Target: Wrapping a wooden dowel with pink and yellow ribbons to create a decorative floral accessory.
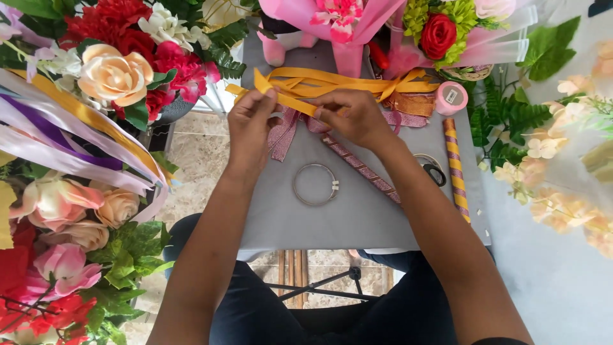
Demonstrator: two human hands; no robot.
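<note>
Both hands work at the far middle of a small grey table [357,223], at about twelve o'clock from the person's lap. The left hand [250,124] has its fingertips pinched together on a strip of yellow ribbon [300,102], and the right hand [353,115] pinches the same strip just beside it, at three o'clock from the left hand; the stretch of ribbon between them is short and runs slightly downhill toward the right hand. More loops of this ribbon fan out beyond the hands, toward twelve and one o'clock, lying on the table. Under the hands lies a glittery pink ribbon [281,135], its tails hanging toward six o'clock. A metal ring [315,184] rests on the table at six o'clock from the hands, apart from them. A long striped pink stick [367,171] slants from under the right hand toward five o'clock. At three o'clock from the right hand lie a pink spool of ribbon [451,98] and, below it, a yellow and purple striped roll [456,167]; scissors [434,171] sit partly hidden by the right forearm. Bunches of flowers [128,70] crowd the left side from eight to eleven o'clock, and pale peach blossoms [562,204] lie at four o'clock.
</note>
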